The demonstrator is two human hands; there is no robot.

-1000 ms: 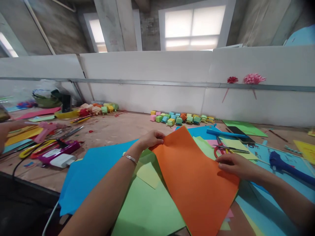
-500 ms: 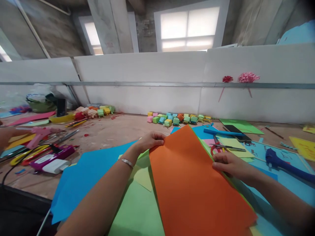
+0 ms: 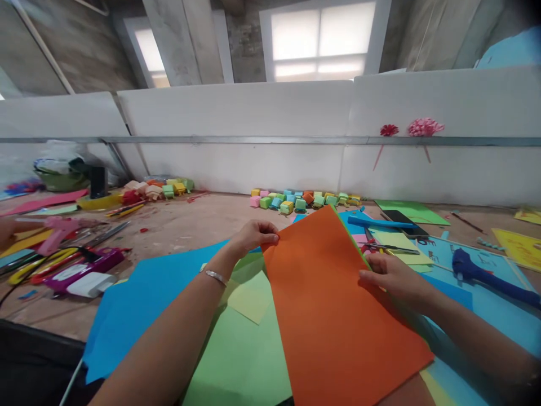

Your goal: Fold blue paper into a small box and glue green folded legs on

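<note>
An orange sheet of paper (image 3: 333, 304), with a green sheet's edge showing behind its right side, is held up in front of me. My left hand (image 3: 256, 235) pinches its upper left corner between thumb and fingers. On the right edge, my right hand (image 3: 389, 276) is closed, thumb in front and fingers partly behind. Below lie a light green sheet (image 3: 240, 361), a small pale yellow-green piece of paper (image 3: 249, 299) and a large blue sheet (image 3: 160, 304). Just beyond my right hand are red-handled scissors (image 3: 386, 246).
Several small coloured paper cubes (image 3: 287, 207) line the wall. To the right lie a dark blue glue gun (image 3: 469, 265), a phone (image 3: 403, 223) and a yellow sheet (image 3: 519, 248). A co-worker's hand (image 3: 10, 228) is by a pink glue gun (image 3: 59, 231), near a purple device (image 3: 84, 270).
The orange sheet's lower edge has lifted and shifted slightly, uncovering more of the light green sheet. My right thumb now lies over its front. The view has tilted slightly.
</note>
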